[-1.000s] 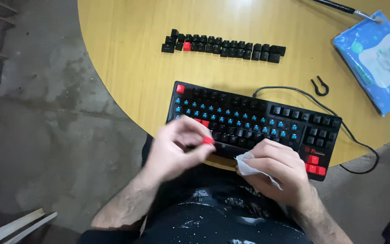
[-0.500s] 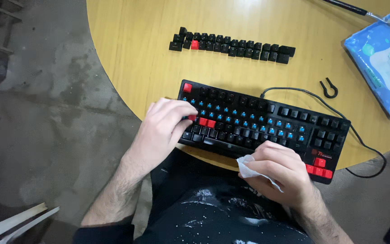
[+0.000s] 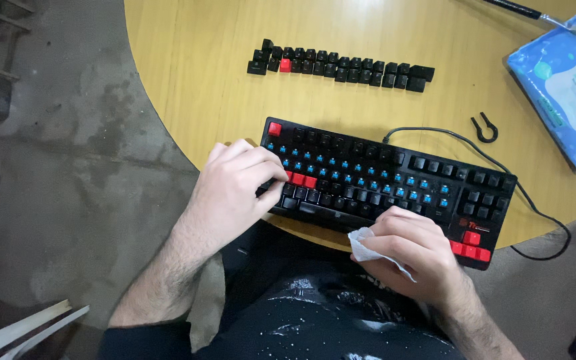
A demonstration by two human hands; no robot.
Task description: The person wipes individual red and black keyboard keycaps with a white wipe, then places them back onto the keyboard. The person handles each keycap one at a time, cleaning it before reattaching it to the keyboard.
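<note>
Resting on the round, smooth yellow wooden table point(image 3: 188, 73), the black keyboard point(image 3: 395, 183) shows bare blue switches and red keys at its near edge, left hand point(image 3: 238, 193) curled pressing there, right hand point(image 3: 408, 250) clutching a crumpled white wipe point(image 3: 368, 245).

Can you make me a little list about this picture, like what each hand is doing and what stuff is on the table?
left hand: fingers on the left end of the keyboard, by red keys
right hand: holds a white wipe at the keyboard's near edge
keyboard: black, many keycaps off, blue switches showing
loose keycaps: in a row, one red
puller tool: beside the cable
wipes pack: blue, far right
table: round, wooden
</note>
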